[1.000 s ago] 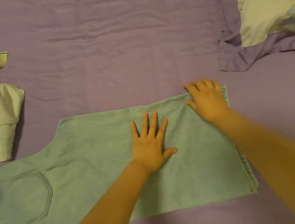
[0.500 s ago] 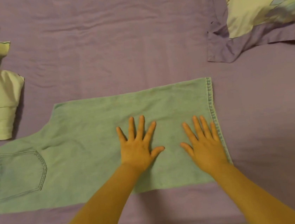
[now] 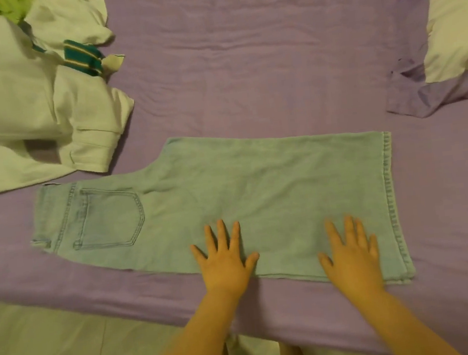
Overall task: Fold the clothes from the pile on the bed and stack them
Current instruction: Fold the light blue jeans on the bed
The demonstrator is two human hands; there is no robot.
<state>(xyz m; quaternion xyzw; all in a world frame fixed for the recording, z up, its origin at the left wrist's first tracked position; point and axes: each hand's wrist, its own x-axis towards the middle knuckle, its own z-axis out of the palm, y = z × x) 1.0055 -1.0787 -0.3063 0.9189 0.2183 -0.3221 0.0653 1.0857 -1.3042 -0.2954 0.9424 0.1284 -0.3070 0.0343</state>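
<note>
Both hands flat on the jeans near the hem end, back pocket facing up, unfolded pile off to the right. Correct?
Not quite: the pile lies to the left, beyond the waistband end. The head view shows it. The rest holds: left hand and right hand lie flat on the jeans near the hem, back pocket up.

The purple bed carries folded jeans, a clothes pile and 1 pillow.

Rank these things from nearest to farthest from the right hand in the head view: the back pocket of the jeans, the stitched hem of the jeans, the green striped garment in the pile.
From the right hand:
1. Stitched hem, just to its right, at the end of the jeans.
2. Back pocket, far to its left, near the waistband.
3. Green striped garment, far left and up, in the pile.
</note>
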